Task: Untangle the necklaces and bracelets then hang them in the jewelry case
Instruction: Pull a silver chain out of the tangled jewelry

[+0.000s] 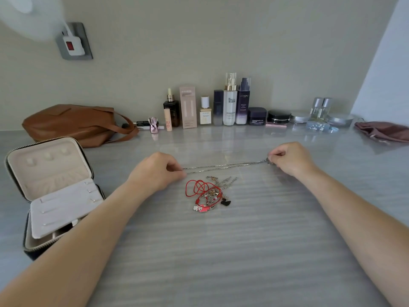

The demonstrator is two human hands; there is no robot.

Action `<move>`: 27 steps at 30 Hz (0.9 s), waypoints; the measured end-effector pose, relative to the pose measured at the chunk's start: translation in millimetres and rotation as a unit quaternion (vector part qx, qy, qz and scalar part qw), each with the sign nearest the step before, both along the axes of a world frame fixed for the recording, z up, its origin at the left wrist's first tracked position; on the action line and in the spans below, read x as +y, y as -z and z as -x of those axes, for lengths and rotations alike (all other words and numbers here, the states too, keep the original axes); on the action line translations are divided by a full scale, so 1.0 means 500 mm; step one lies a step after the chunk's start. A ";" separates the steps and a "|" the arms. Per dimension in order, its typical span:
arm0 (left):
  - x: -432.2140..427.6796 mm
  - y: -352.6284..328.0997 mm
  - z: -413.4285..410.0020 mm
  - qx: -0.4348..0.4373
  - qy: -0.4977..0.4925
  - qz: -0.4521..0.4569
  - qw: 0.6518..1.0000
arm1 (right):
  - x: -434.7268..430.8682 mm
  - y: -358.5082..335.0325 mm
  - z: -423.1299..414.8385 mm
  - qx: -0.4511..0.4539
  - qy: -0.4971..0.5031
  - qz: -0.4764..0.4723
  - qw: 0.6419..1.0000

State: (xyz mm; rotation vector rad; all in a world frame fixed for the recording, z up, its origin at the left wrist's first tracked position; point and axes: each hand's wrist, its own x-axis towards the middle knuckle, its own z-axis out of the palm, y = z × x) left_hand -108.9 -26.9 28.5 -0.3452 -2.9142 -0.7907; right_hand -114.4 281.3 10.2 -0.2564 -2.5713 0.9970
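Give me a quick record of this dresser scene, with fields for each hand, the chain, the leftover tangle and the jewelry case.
left hand: pinches one end of the silver chain
right hand: pinches the other end
silver chain: pulled straight between both hands, clear of the tangle
tangle: red cords, chains and charms heaped on the table
jewelry case: open at the left, nothing hanging in its lid
behind: brown bag, cosmetics

Near half of the table [254, 251] is open. A tangled pile [209, 193] sits at centre, and a taut chain [223, 166] bars the way just behind it. The open jewelry case [51, 185] blocks the left edge. A bag [73, 125], bottles [230, 103] and a pouch [382, 130] line the back.
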 end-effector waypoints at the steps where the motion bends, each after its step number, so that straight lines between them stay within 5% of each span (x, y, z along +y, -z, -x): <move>1: 0.000 0.000 0.000 0.001 -0.005 0.003 1.000 | -0.001 0.000 -0.001 0.001 0.003 -0.008 1.000; 27: 0.004 0.019 0.037 0.060 -0.104 0.017 0.993 | -0.026 -0.008 -0.027 0.041 -0.003 -0.175 0.984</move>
